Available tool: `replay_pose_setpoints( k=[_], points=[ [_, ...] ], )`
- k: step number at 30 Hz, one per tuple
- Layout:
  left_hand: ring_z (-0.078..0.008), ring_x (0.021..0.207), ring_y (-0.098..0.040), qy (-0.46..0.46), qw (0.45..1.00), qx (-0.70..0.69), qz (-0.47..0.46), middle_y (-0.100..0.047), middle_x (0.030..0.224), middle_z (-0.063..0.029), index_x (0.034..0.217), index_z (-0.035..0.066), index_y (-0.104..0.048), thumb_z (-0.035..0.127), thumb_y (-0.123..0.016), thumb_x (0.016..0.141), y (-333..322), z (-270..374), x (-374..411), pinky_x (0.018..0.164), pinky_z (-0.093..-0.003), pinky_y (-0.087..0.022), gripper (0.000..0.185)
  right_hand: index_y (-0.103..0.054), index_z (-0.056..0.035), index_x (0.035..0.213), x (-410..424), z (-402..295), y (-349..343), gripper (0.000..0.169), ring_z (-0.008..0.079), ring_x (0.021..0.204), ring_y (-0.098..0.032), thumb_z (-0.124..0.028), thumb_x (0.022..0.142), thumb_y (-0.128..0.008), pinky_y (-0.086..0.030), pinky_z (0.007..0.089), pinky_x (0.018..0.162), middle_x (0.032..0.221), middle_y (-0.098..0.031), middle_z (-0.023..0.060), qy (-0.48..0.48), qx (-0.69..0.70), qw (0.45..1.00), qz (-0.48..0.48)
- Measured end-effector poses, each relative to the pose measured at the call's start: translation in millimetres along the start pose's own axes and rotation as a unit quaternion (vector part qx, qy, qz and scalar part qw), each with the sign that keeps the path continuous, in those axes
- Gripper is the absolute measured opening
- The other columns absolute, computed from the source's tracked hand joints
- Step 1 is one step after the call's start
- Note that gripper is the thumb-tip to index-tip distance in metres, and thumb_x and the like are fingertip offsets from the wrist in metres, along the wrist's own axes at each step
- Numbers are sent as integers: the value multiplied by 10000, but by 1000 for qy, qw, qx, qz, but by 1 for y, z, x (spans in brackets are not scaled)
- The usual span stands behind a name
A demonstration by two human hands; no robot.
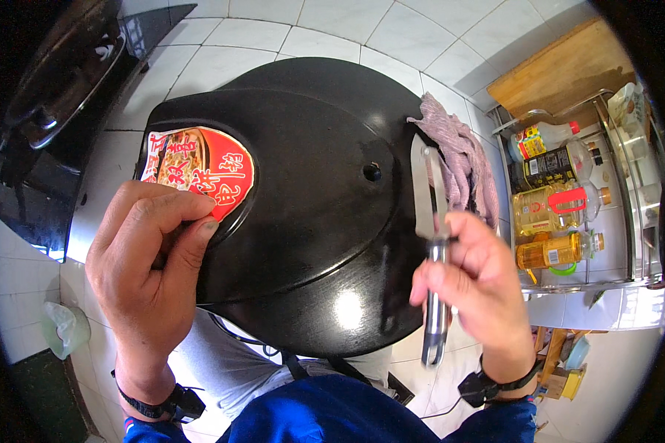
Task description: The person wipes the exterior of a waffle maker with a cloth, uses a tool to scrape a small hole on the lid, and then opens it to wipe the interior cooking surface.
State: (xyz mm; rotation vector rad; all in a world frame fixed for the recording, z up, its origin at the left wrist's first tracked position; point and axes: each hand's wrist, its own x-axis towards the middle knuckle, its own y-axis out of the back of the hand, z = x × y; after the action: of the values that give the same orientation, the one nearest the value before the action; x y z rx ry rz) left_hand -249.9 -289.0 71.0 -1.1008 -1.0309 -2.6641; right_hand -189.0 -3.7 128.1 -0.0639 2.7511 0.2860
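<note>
My left hand (pixel 149 266) pinches the lower corner of a red sticker (pixel 230 160) between thumb and forefinger. The sticker bears writing and a food picture, and sits on the left part of a large black moulded housing (pixel 310 144). Gripped by its shiny metal handle, a slotted kitchen blade (pixel 424 183), perhaps a peeler knife, points away from me in my right hand (pixel 471 277). That hand is a little blurred above the housing's right edge. A crumpled mauve cloth (pixel 460 155) lies just beyond the blade.
A metal rack (pixel 576 288) at the right holds several bottles, among them an oil bottle (pixel 557 207). A wooden board (pixel 559 66) leans behind it. Dark glossy equipment (pixel 50 127) stands at the left. Below it is a bin with a plastic bag (pixel 64 326).
</note>
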Motion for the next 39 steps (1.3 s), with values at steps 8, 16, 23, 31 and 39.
replay_pose_setpoints(
  k=[8,16,23,31,39],
  points=[
    [-152,688,-629,23,1000,7,-6,-652,829,-95,895,5,-696,-27,-752,776,1,3,-1,569,-262,-460,136,-534,40,1243,36,-16,11,503,126,552,-554,-233,877,-747,-429,300,514,665,-607,87,75,-338,931,114],
    [-152,678,-609,19,1000,1,2,-645,826,-84,904,14,-702,-20,-766,769,-1,0,-1,577,-263,-453,153,-723,-61,976,51,-19,0,191,283,728,-648,-160,815,-752,-508,382,648,838,-658,94,298,-413,837,201],
    [-169,779,-627,55,998,-11,-15,-653,858,-95,895,-8,-682,-43,-723,798,1,6,-1,688,-272,-481,111,-723,-10,892,76,-29,-13,122,225,638,-573,-44,781,-762,-454,314,594,764,-616,90,432,-489,750,113],
    [-170,769,-626,64,997,-25,-17,-652,855,-99,886,-8,-681,-39,-726,793,2,6,-1,680,-268,-479,108,-601,-27,820,73,-31,-27,71,317,734,-634,-25,775,-655,-503,391,625,828,-597,137,423,-597,671,121],
    [-173,766,-621,54,998,-30,-11,-643,847,-95,882,-7,-684,-50,-705,784,0,0,-3,681,-269,-473,109,-571,-32,891,79,-24,-24,81,370,763,-621,-94,889,-623,-492,441,692,857,-610,160,384,-579,704,150]
  ],
)
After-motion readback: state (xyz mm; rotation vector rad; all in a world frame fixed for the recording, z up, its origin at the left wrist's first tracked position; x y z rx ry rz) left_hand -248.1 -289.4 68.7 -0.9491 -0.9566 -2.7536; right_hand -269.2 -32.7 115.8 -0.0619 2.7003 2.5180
